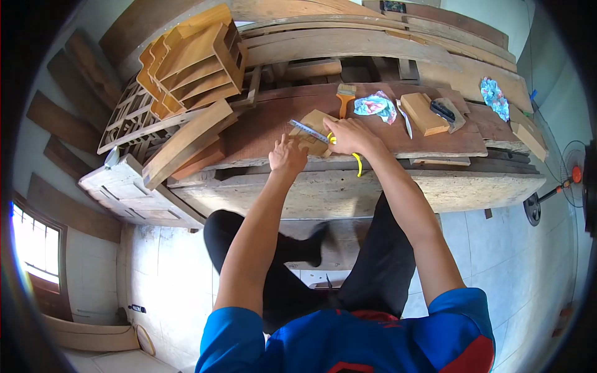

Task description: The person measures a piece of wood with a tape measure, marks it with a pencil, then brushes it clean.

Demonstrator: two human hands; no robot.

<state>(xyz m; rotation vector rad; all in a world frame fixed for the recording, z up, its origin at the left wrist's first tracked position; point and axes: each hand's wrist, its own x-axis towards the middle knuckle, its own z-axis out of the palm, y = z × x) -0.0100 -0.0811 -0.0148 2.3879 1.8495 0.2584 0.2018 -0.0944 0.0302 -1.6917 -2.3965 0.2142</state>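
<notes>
A tan piece, wood or cardboard [316,118], lies on the reddish-brown plank in front of me. Across it runs the pale blade of a tape measure [309,131]. My right hand [350,136] is closed on the tape measure's yellow end, and a yellow strap hangs from beneath it over the plank. My left hand [288,153] rests with fingers spread at the tan piece's near left edge, close to the blade. Just beyond the right hand is a paintbrush [346,99] with an orange handle or ferrule. Beside it sits a crumpled blue patterned cloth [375,107].
Right of the cloth lie a white-handled knife [405,118], a wooden block [425,114] and a black tool [442,110]. A slotted wooden organizer [196,62] stands at the back left, near a curved board [189,143]. A fan [575,174] is far right.
</notes>
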